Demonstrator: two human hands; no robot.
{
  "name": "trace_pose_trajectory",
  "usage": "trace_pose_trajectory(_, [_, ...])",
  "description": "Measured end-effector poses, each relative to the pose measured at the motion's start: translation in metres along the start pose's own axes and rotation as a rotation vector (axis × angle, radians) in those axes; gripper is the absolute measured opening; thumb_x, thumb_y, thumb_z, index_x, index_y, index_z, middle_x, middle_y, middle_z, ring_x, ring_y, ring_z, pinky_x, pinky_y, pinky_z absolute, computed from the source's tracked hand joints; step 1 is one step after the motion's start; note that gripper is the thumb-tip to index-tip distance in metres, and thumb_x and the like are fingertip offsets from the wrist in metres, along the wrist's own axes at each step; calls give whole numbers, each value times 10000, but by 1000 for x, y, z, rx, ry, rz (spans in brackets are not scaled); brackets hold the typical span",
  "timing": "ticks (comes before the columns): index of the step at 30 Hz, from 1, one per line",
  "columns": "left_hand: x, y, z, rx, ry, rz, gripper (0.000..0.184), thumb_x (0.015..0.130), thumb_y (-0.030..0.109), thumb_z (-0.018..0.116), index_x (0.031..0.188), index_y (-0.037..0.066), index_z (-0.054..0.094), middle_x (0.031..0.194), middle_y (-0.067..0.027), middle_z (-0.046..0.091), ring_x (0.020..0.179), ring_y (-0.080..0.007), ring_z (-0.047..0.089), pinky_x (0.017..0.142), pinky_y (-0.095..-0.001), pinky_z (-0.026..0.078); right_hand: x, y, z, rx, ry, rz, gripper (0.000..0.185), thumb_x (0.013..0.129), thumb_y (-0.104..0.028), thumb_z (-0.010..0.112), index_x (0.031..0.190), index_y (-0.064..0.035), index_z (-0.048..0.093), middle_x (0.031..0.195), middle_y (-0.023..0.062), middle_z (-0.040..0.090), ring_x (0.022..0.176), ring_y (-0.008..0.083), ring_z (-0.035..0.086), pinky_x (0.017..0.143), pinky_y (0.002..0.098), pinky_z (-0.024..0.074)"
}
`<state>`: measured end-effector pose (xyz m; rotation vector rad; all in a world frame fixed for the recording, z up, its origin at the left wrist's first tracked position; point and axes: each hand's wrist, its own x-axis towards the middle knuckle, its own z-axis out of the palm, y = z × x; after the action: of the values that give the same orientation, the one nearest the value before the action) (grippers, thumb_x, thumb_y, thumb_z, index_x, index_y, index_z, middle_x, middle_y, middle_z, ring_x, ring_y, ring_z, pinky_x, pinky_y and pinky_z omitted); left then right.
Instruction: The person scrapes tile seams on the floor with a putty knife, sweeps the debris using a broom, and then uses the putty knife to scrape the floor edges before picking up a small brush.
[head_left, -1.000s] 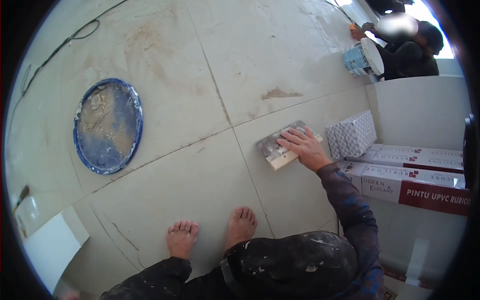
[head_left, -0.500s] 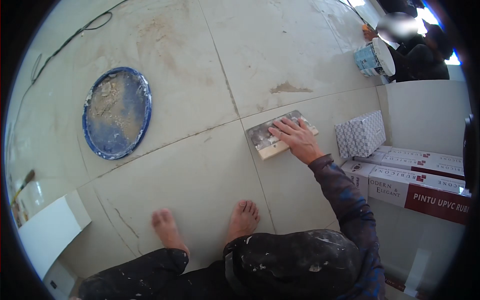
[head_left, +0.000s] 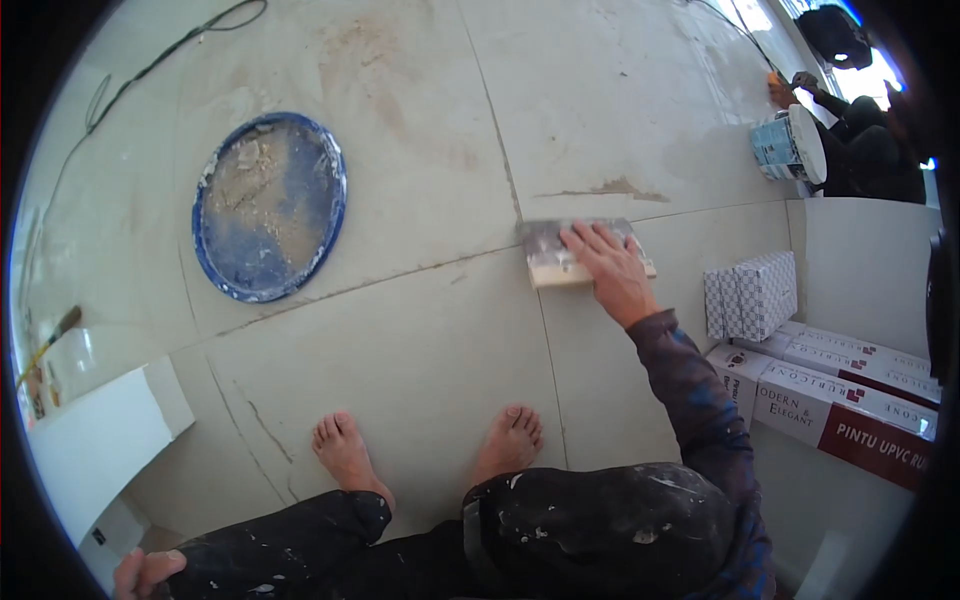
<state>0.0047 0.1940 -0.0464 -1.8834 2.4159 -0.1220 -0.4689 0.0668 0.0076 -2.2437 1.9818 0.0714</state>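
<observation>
My right hand (head_left: 612, 268) lies palm down on a wide putty knife (head_left: 545, 240), its fingers spread over the dark, plaster-smeared metal blade. The pale wooden grip runs along the near side, under my palm. This tool sits across a tile joint on the floor, and motion blurs it slightly. To its left is a round blue lid (head_left: 335, 235) holding dusty crumbs and dry lumps. My left hand (head_left: 148, 574) shows only in part at the bottom left, resting by my left knee, fingers loosely apart with nothing seen in them.
A patterned box (head_left: 750, 295) and long cartons (head_left: 800, 400) stand at right. Beyond them are a paint bucket (head_left: 785, 148) and a crouching person (head_left: 865, 150). A cable (head_left: 180, 45) crosses the far left floor. A brush (head_left: 55, 340) and white panel (head_left: 105, 440) lie left.
My right hand and the putty knife have shifted across the joint, and the blade is turned more level. My left hand has come into view at the bottom left. The whole view has shifted.
</observation>
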Motion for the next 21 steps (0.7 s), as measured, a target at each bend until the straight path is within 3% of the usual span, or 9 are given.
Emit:
trace_pose_trajectory(4, [1,0,4,-10,-1,-8,106,896,140,497,970,65,499,977,-97,562,938,-294,559,809,-409,451,49,17,-2,-25,91,217,637,791,83,426,1380,-159,436,1403,104,471,1303,310,424,996,570,355])
trace_pose_trajectory(7, [0,0,4,-10,1,-12,105,887,135,502,967,68,499,969,-92,558,931,-289,556,802,-406,448,75,36,-10,48,160,97,627,779,94,430,1357,-149,473,1389,107,489,1287,307,447,1000,536,364])
trace_pose_trajectory(11, [-1,-2,0,-11,-9,-16,105,874,129,510,962,72,499,959,-87,553,920,-282,553,793,-402,444,39,-10,-33,11,60,-155,625,765,86,461,1345,-144,503,1361,100,519,1264,314,468,1002,532,347])
trace_pose_trajectory(17, [-2,-5,4,-17,-25,-22,110,856,119,522,955,79,499,942,-78,545,905,-272,548,780,-397,437,-3,-114,-12,42,-151,-119,584,808,-2,491,1385,-49,416,1409,157,443,1242,414,453,985,601,345])
trace_pose_trajectory(20, [0,-4,6,-16,-23,-32,114,846,114,528,952,82,499,934,-74,541,898,-267,545,773,-394,434,22,-150,6,-63,-118,13,567,814,-35,503,1367,20,389,1360,236,427,1188,459,476,873,606,447])
trace_pose_trajectory(21, [0,-4,6,-12,-24,-34,115,843,113,530,951,83,499,932,-72,540,895,-265,544,771,-393,433,36,-154,11,-65,-71,112,547,820,-90,516,1340,43,409,1308,257,447,1148,490,494,765,624,481])
